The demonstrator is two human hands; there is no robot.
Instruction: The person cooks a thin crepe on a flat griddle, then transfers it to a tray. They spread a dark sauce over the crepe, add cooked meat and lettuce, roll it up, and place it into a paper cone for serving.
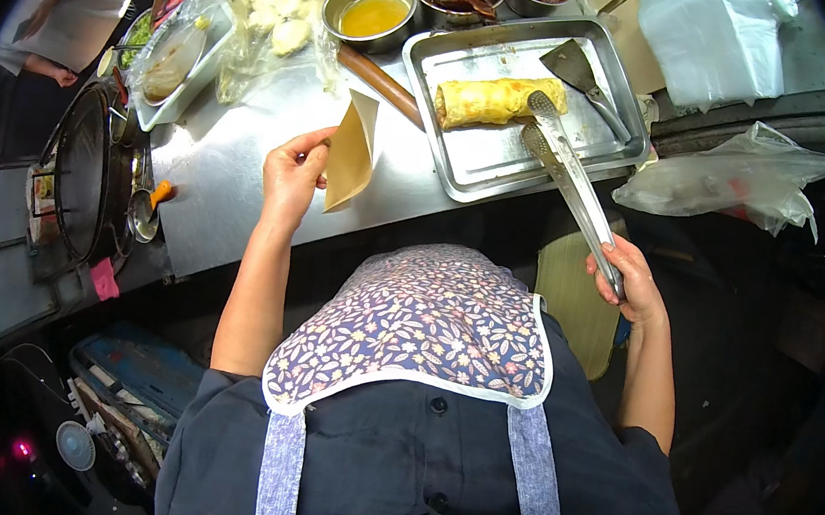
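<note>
Pinching 1 brown paper sleeve (351, 154) by its edge, the left hand (292, 177) holds it upright above bare steel counter (220, 177), near the front edge. Right of it, 1 metal tray (504, 157) carries 1 rolled yellow egg wrap (494, 100) and 1 spatula (582, 79); bare tray floor lies below the roll. The right hand (631, 281), fingers closed around 1 pair of tongs (568, 168), hangs off the counter's edge, the tong tips touching the roll's right end.
</note>
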